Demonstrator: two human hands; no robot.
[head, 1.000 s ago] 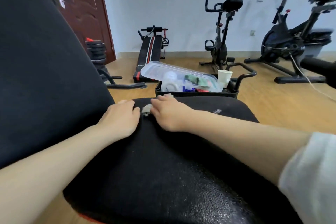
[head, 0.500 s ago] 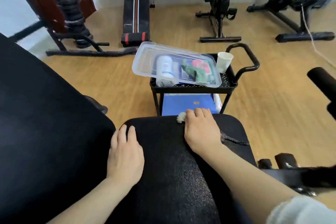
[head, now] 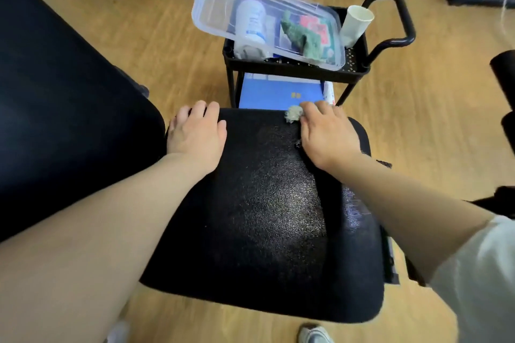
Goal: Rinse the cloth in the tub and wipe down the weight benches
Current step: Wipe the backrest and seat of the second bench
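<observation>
Head view: a black padded weight bench seat (head: 264, 203) fills the middle of the picture, its textured cover shining wet near the centre. The left hand (head: 196, 136) lies palm down on the far left corner of the seat, fingers straight and together, holding nothing. The right hand (head: 326, 135) rests palm down at the far right edge of the seat, its fingers laid fairly flat over a small pale cloth (head: 292, 115) and pressing it onto the pad. Only a fuzzy tuft of the cloth shows, just left of the fingers; the rest is hidden under the hand. A white sleeve (head: 479, 273) covers the right upper arm at the near right.

To the left, a second large black pad (head: 69, 92) (the tilted backrest, by the look of it) stands just beside the seat.

Beyond the seat's far edge is a black cart (head: 356, 69) on the wooden floor (head: 432, 120). A clear plastic tub (head: 211, 0) sits tilted on its top tray, overhanging to the left. Seen through it are a white bottle (head: 249, 22) and a green rag (head: 299, 33). A paper cup (head: 355, 25) leans at the tray's right end. A blue flat item (head: 278, 92) lies on the lower shelf. A pale shoe (head: 315, 334) shows at the near edge.
</observation>
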